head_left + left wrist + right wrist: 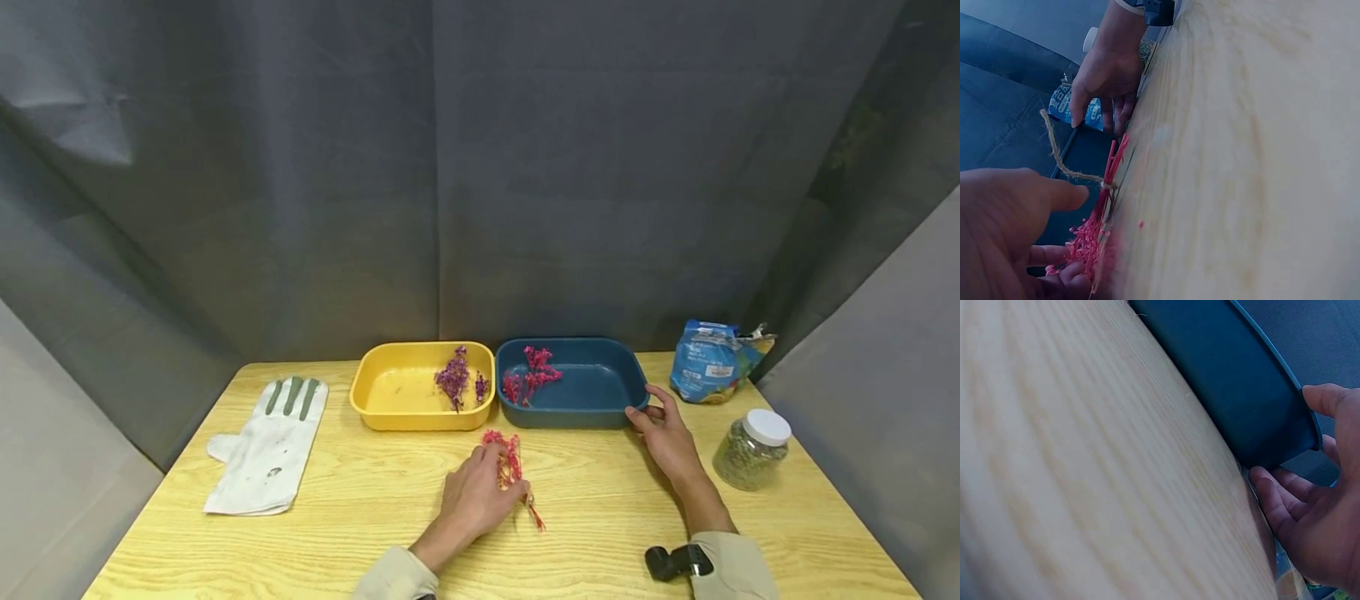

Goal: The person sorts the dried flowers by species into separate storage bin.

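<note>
A bunch of pink dried flowers (512,467), its stems tied with twine, lies on the wooden table. Over it is my left hand (480,492); in the left wrist view the fingers touch the flower heads while the thumb stands apart, beside the twine (1060,153). My right hand (667,437) holds the near right corner of the dark blue tray (592,417), thumb (1322,399) at the rim and other fingers low by its side. Pink sprigs (534,377) lie in that tray's left part. A yellow tray (390,419) alongside holds purple sprigs (454,379).
A white work glove (266,454) with green-grey finger stripes lies at the left. On the right are a blue bag (705,362) and a clear jar (746,458) with a white lid and greenish contents. Dark curtain (525,208) hangs behind the table.
</note>
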A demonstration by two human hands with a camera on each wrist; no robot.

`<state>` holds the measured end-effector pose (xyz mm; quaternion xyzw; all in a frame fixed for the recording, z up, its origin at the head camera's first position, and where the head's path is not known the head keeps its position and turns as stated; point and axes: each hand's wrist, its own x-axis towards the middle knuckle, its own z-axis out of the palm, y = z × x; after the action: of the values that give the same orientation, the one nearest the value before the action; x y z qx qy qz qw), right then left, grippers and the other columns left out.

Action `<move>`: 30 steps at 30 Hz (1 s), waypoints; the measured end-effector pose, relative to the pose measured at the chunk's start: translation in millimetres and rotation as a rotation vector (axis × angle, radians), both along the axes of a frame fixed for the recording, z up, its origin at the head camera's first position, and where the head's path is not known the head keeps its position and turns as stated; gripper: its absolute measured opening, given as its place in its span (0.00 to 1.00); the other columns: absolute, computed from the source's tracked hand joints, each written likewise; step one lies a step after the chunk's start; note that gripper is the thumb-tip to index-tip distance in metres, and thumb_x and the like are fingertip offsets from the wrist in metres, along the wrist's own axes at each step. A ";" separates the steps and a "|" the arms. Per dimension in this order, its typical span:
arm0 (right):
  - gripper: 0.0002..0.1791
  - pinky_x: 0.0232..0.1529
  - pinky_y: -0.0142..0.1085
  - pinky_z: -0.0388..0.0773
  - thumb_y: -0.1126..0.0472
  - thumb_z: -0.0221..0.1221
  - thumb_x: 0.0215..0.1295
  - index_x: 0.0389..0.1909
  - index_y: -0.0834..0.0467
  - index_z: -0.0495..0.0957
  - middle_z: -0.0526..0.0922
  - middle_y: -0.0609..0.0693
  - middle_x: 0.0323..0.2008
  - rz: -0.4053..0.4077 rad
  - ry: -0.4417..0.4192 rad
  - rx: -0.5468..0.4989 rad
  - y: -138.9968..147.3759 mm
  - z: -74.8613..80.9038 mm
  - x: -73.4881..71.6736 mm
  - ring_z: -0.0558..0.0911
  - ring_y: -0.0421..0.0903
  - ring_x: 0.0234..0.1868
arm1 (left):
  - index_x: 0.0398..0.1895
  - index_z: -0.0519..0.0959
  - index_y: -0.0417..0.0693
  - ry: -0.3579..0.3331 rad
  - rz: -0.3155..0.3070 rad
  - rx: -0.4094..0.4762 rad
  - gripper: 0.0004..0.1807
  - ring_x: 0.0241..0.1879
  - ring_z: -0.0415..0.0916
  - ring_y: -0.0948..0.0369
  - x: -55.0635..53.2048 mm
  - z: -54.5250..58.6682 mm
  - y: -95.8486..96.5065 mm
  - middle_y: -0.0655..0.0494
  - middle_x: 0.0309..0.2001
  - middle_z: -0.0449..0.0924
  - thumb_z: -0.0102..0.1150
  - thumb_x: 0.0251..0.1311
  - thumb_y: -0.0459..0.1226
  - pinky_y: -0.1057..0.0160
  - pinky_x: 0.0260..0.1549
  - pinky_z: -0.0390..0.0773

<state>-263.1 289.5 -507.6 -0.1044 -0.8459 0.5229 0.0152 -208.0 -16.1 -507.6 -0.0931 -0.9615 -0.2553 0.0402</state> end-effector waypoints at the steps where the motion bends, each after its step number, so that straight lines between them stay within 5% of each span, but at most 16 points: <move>1: 0.42 0.50 0.38 0.73 0.37 0.51 0.68 0.76 0.42 0.44 0.67 0.59 0.65 0.002 -0.001 -0.001 0.0 -0.1 0.0 0.78 0.52 0.56 | 0.51 0.75 0.55 0.003 0.000 -0.008 0.29 0.38 0.76 0.59 -0.3 -0.2 0.4 0.59 0.39 0.75 0.67 0.48 0.57 0.54 0.34 0.72; 10: 0.45 0.54 0.45 0.72 0.32 0.50 0.65 0.77 0.42 0.43 0.66 0.60 0.66 0.010 -0.006 -0.003 -0.8 -1.5 0.1 0.76 0.58 0.59 | 0.49 0.75 0.56 0.014 -0.018 -0.054 0.26 0.35 0.75 0.59 1.5 -1.1 -4.2 0.59 0.37 0.74 0.64 0.41 0.45 0.52 0.36 0.71; 19: 0.44 0.55 0.47 0.71 0.33 0.50 0.66 0.77 0.42 0.43 0.66 0.61 0.66 0.005 -0.001 0.006 0.9 -1.0 0.4 0.77 0.59 0.58 | 0.40 0.77 0.59 -0.031 -0.008 -0.048 0.19 0.24 0.64 0.67 -0.3 -1.2 -6.3 0.66 0.26 0.68 0.66 0.45 0.54 0.58 0.31 0.67; 30: 0.45 0.53 0.41 0.71 0.32 0.51 0.64 0.76 0.41 0.44 0.66 0.60 0.66 -0.001 -0.003 -0.003 0.5 0.7 -0.5 0.77 0.58 0.59 | 0.36 0.81 0.57 0.072 0.001 -0.066 0.13 0.23 0.73 0.67 -2.6 0.1 -10.6 0.73 0.17 0.71 0.62 0.42 0.41 0.59 0.26 0.67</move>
<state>-263.6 289.9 -507.0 -0.1057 -0.8449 0.5242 0.0141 -210.7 -26.7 -507.6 -0.1031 -0.9674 -0.2198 0.0719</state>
